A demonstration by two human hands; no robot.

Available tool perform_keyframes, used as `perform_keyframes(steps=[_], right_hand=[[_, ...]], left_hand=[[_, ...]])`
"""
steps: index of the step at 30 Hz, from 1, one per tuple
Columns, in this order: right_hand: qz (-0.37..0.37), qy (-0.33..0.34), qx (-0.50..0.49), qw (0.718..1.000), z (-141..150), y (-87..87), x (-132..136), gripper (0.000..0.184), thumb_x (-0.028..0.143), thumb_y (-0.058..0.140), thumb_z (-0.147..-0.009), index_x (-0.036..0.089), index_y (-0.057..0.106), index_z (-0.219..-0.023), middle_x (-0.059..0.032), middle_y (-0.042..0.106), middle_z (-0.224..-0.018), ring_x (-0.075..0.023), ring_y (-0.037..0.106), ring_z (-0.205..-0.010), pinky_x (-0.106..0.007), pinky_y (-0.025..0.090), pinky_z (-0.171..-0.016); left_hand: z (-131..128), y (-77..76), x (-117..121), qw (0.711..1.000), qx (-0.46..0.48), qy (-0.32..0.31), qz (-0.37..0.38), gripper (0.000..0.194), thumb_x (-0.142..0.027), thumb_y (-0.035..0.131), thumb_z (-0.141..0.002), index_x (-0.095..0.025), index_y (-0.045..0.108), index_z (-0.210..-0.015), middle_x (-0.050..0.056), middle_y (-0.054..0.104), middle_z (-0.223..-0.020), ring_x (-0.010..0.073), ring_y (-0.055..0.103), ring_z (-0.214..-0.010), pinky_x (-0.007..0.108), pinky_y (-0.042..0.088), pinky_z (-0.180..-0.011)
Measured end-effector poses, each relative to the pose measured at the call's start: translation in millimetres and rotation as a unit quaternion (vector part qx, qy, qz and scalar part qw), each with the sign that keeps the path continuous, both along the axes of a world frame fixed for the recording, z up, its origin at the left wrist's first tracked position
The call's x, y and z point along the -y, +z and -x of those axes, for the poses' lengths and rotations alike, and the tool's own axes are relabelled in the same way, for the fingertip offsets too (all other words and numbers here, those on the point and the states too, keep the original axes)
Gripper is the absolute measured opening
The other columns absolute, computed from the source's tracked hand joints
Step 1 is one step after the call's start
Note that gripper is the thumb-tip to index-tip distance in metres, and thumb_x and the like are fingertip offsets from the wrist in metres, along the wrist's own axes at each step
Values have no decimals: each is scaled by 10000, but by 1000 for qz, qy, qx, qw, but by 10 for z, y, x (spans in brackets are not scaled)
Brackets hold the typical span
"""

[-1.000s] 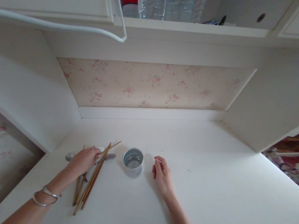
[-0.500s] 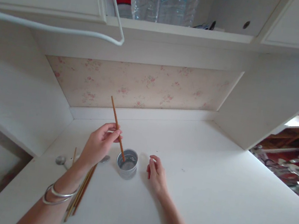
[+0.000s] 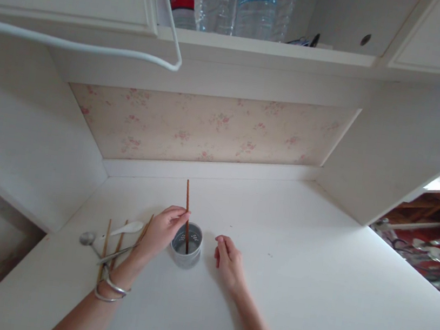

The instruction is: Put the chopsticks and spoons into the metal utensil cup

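On white tabletop (image 3: pixel 292 262), L hand (image 3: pixel 164 229) pinches chopstick (image 3: pixel 188 196), lower end in metal cup (image 3: pixel 185 260).
R hand (image 3: pixel 229 263) near cup, fingers curled, can't tell if empty. Prob. best lowered gently, near-upright.

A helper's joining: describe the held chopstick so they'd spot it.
On the white table, find the grey cup. The left hand pinches the chopstick there. Unlike the sticks lying nearby, this one stands nearly upright, tip inside the cup.
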State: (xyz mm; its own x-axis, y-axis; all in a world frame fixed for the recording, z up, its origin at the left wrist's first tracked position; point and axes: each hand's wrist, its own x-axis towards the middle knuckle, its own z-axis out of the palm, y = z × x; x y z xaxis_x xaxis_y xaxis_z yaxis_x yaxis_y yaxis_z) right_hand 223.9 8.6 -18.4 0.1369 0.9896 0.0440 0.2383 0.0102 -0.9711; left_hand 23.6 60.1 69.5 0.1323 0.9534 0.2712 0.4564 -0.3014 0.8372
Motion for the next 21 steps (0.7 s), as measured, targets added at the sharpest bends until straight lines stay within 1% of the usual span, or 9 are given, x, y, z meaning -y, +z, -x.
perform_keyframes(steps=[4, 9, 12, 14, 16, 18, 19, 21], right_hand=[[0, 3, -2, 1000, -8, 3, -1, 433, 552, 360, -932, 203, 616, -919, 30, 551, -592, -121, 512, -477, -227, 388, -487], [6, 2, 4, 1000, -13, 17, 14, 425, 544, 360, -932, 203, 613, -923, 37, 549, -589, -118, 513, -476, -223, 383, -485], [3, -3, 9, 1000, -14, 16, 34, 412, 532, 362, -935, 205, 612, -916, 41, 546, -593, -116, 505, -477, -223, 382, -492], [2, -9, 7, 1000, -13, 8, 49, 405, 527, 369, -933, 203, 611, -920, 42, 543, -595, -116, 499, -479, -225, 381, -498], [1, -22, 0, 1000, -9, -1, 63, 406, 525, 375, -930, 195, 610, -934, 41, 538, -586, -122, 494, -482, -229, 381, -501], [-3, -49, -6, 999, 2, 1, 84, 410, 525, 384, -924, 185, 612, -942, 41, 525, -564, -131, 489, -493, -234, 378, -507], [-7, -70, -9, 997, 12, 10, 101, 409, 524, 391, -921, 180, 613, -939, 43, 513, -551, -134, 484, -500, -236, 375, -510], [-19, -119, -17, 993, 49, 53, 158, 398, 519, 405, -917, 178, 610, -930, 46, 493, -546, -136, 471, -513, -236, 369, -513]], left_hand=[[-19, -61, 28, 1000, 14, -6, 21, 369, -480, 513, -866, -180, 703, -966, 71, 682, -1051, 191, 641, -962, 299, 525, -854], [-23, -93, 79, 999, 38, -17, 34, 356, -473, 510, -874, -177, 688, -959, 71, 655, -1084, 190, 621, -1012, 295, 506, -880], [19, -111, 175, 996, 69, -9, 55, 403, -490, 503, -878, -184, 632, -1106, 93, 587, -1220, 211, 578, -1105, 324, 492, -911], [71, -143, 277, 992, 102, -17, 69, 502, -504, 538, -858, -205, 531, -1261, 108, 497, -1348, 234, 505, -1217, 359, 451, -980], [125, -204, 389, 986, 140, -48, 78, 702, -507, 647, -782, -233, 400, -1379, 117, 386, -1453, 264, 383, -1333, 397, 368, -1069], [162, -296, 482, 979, 167, -80, 86, 934, -471, 765, -676, -256, 280, -1446, 123, 293, -1513, 291, 266, -1400, 434, 273, -1128], [168, -351, 514, 976, 175, -88, 91, 1019, -444, 803, -634, -261, 238, -1462, 129, 266, -1526, 301, 230, -1414, 450, 240, -1141], [153, -465, 547, 971, 194, -93, 104, 1109, -394, 840, -594, -258, 182, -1477, 142, 243, -1534, 310, 223, -1415, 464, 213, -1147]])
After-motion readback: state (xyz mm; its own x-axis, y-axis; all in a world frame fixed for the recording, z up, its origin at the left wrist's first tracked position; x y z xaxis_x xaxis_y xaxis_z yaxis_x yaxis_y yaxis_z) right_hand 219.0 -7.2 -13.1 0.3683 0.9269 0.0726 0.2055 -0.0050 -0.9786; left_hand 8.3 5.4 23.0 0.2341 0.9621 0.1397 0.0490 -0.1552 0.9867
